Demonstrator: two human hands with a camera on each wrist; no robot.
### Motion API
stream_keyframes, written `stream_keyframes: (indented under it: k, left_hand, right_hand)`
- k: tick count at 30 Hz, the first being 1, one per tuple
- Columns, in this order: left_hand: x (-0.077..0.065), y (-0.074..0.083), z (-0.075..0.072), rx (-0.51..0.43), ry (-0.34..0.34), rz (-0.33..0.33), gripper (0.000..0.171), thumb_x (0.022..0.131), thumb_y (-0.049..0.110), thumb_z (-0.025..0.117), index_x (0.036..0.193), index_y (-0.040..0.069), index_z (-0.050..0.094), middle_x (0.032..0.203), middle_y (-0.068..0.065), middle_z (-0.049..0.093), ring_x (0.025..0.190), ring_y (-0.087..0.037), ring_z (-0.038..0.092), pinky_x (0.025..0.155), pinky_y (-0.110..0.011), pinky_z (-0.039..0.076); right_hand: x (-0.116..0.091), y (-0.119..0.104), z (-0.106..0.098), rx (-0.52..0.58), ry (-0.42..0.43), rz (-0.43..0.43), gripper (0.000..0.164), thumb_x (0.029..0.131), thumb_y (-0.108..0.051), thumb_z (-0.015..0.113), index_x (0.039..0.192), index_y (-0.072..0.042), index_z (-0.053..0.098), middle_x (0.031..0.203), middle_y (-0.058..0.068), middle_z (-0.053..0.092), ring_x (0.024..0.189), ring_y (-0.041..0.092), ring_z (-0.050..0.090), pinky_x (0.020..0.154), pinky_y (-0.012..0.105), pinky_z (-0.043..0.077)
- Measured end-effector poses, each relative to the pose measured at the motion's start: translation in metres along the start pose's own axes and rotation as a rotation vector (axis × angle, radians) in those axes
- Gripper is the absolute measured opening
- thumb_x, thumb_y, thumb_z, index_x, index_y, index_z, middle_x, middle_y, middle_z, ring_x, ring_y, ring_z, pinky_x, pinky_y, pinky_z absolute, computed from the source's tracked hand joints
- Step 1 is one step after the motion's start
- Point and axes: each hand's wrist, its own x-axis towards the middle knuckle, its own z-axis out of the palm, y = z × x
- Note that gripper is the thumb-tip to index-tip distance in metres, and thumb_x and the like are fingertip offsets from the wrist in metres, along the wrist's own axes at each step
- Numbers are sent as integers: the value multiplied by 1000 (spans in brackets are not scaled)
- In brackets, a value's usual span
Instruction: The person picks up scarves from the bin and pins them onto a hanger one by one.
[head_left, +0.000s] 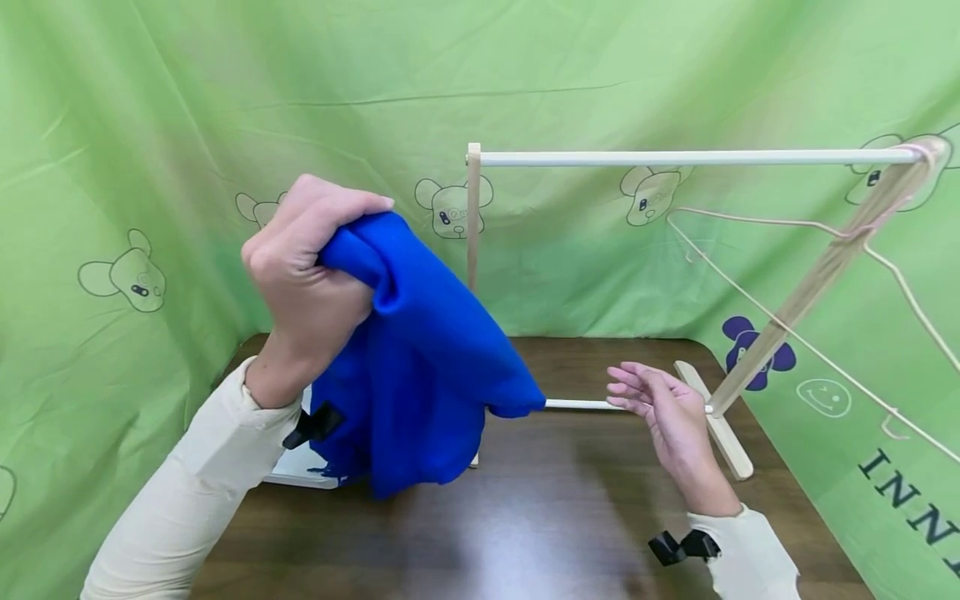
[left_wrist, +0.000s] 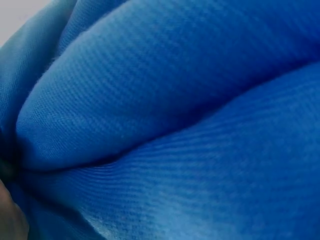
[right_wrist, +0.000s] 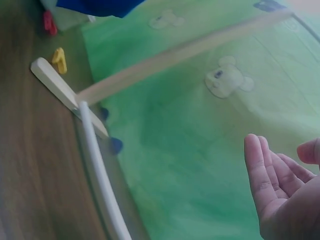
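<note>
Our left hand (head_left: 306,262) gripped the blue cloth (head_left: 427,358), which we judged soft, light and best held by its bunched top, our right hand (head_left: 671,417) relaxed and empty.

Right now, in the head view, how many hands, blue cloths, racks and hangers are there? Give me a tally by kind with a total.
Hands: 2 (left hand, right hand)
Blue cloth: 1
Rack with white bars: 1
Pale pink hanger: 1
Total: 5
</note>
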Motion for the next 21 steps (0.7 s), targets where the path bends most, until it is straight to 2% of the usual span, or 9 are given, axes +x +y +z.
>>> stream_keyframes:
  k: [15, 21]
  left_hand:
    - [-10, 1, 9, -18, -18, -4, 25, 80, 3, 49, 72, 4, 73, 67, -12, 65, 64, -20, 58, 64, -25, 47]
    - [-14, 2, 14, -29, -17, -15, 26, 80, 1, 48, 71, 4, 72, 66, -11, 64, 64, -21, 58, 65, -24, 47]
  right_hand:
    - [8, -41, -24, 120, 53, -91, 22, 92, -7, 53, 105, 8, 64, 97, 20, 70, 78, 26, 71, 69, 38, 55]
    - [8, -55, -32, 225, 51, -120, 20, 91, -2, 53, 102, 12, 63, 93, 24, 69, 74, 29, 71, 66, 38, 55]
